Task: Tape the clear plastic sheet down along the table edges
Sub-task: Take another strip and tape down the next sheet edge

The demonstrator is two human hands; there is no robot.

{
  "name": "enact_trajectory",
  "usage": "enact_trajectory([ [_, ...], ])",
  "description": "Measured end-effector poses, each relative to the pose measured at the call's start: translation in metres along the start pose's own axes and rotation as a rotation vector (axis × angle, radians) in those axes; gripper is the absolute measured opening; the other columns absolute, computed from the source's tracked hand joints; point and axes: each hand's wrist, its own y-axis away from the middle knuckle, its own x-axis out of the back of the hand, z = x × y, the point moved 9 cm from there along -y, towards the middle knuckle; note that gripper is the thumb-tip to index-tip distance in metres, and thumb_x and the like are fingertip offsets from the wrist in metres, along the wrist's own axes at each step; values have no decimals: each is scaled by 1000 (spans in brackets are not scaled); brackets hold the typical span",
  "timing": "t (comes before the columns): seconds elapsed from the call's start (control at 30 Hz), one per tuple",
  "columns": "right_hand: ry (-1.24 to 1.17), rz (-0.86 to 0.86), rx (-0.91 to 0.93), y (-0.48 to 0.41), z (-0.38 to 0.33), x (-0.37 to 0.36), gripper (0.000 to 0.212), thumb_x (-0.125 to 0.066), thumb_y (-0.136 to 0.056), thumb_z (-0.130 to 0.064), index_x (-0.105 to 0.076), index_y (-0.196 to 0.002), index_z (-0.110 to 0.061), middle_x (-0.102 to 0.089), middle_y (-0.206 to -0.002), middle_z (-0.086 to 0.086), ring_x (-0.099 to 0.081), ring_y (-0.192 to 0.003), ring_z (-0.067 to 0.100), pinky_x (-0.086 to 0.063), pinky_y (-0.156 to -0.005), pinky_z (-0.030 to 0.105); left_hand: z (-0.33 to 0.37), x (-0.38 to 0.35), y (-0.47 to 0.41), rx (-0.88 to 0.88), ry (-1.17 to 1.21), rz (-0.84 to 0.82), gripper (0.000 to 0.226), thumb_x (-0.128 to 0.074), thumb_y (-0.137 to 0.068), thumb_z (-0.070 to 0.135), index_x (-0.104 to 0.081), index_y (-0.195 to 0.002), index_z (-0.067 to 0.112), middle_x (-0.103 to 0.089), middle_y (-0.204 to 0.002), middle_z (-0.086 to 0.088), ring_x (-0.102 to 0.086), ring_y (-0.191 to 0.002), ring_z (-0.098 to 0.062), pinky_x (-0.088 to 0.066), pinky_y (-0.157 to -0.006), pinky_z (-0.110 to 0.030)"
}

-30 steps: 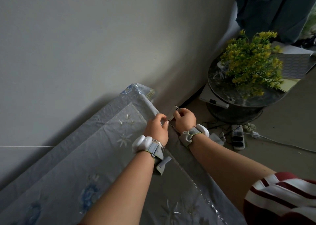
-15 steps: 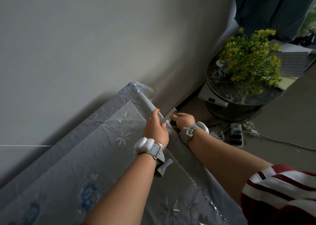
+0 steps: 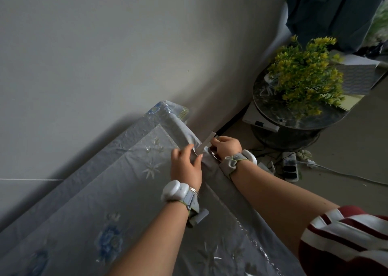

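Tape strip [image 3: 206,142] now tilted up; left hand [image 3: 185,166] and right hand [image 3: 227,147] pinching its ends.

I counted two hands [image 3: 185,167] at the table edge, one strip of tape [image 3: 206,144] between them, two white wrist devices [image 3: 175,190], one yellow-flowered plant [image 3: 304,78] and one power strip [image 3: 290,167].

A table [image 3: 69,194] stands against a pale wall, covered by a grey-blue cloth [image 3: 117,191] printed with pale leaves and blue flowers. A clear plastic sheet [image 3: 237,229] lies over the cloth, its glinting edge running along the table side beneath the left hand [image 3: 185,167], just left of the right hand [image 3: 227,147].
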Motion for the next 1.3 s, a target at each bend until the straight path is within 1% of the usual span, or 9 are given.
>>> enact_trajectory([
  [0.07, 1, 70, 87, 2, -10, 4, 25, -66, -81, -32, -66, -56, -29, -61, -49, -13, -58, -46, -2, -50, -55, 20, 5, 1, 5, -112, -60, 11, 33, -67, -81, 18, -65, -113, 8, -54, -92, -17, -58, -74, -30, -50, -71, -33],
  [0.17, 12, 110, 212, 11, -30, 5, 29, -64, -81, -30, -62, -52, -34, -60, -46, -21, -55, -48, -13, -38, -47, 2, 6, 1, 7, -215, -233, 68, 31, -70, -78, 19, -68, -108, 8, -58, -84, -18, -58, -72, -35, -54, -63, -38],
  [0.3, -169, 25, 133, 5, -26, -1, 28, -60, -83, -18, -67, -56, -19, -68, -55, -5, -64, -53, 13, -48, -48, 23, -5, 4, 10, -117, -343, 137, 40, -76, -71, 31, -68, -110, 24, -62, -95, -13, -58, -81, -36, -48, -70, -41],
  [0.57, -182, -123, 185, 7, -45, -16, 34, -63, -83, -16, -65, -49, -13, -67, -55, 4, -63, -57, 24, -48, -49, 27, -18, 8, 8, -38, -83, 48, 42, -54, -78, 35, -63, -115, 17, -61, -119, -10, -52, -109, -35, -37, -90, -42],
  [0.77, -65, -232, 190, 25, -63, -7, 30, -60, -87, -11, -60, -57, -11, -62, -43, -4, -58, -40, 6, -42, -41, 18, 11, 16, -5, -151, 85, 2, 25, -48, -90, 17, -65, -99, 1, -66, -92, -19, -57, -89, -34, -42, -80, -35],
  [0.93, -82, -270, 184, 51, -60, 13, 24, -59, -89, -13, -61, -66, -5, -62, -55, 4, -58, -40, 4, -41, -38, 14, 31, 1, 4, -185, 118, -181, 20, -52, -91, 15, -59, -78, 2, -55, -74, -3, -50, -71, -20, -34, -62, -21],
  [1.03, -26, -184, 229, 61, -44, 39, 26, -61, -88, -13, -61, -63, -5, -60, -47, -4, -53, -39, 3, -38, -36, 13, 40, -5, 27, -164, 139, -224, 18, -55, -89, 17, -61, -76, 5, -57, -72, 0, -50, -68, -16, -34, -59, -16],
  [1.13, 108, -65, 271, 68, -17, 69, 21, -62, -86, -14, -65, -75, 4, -63, -57, 2, -53, -46, 4, -37, -42, 16, 46, -16, 58, -132, 154, -283, 17, -57, -88, 17, -62, -74, 7, -56, -71, 0, -50, -65, -14, -37, -61, -22],
  [1.3, 239, 78, 342, 89, 17, 105, 17, -63, -85, -16, -67, -69, -11, -66, -59, -6, -55, -48, -4, -41, -48, 10, 43, -32, 95, -48, 140, -393, 19, -57, -87, 17, -62, -70, 11, -49, -60, 10, -47, -58, -5, -35, -57, -23],
])
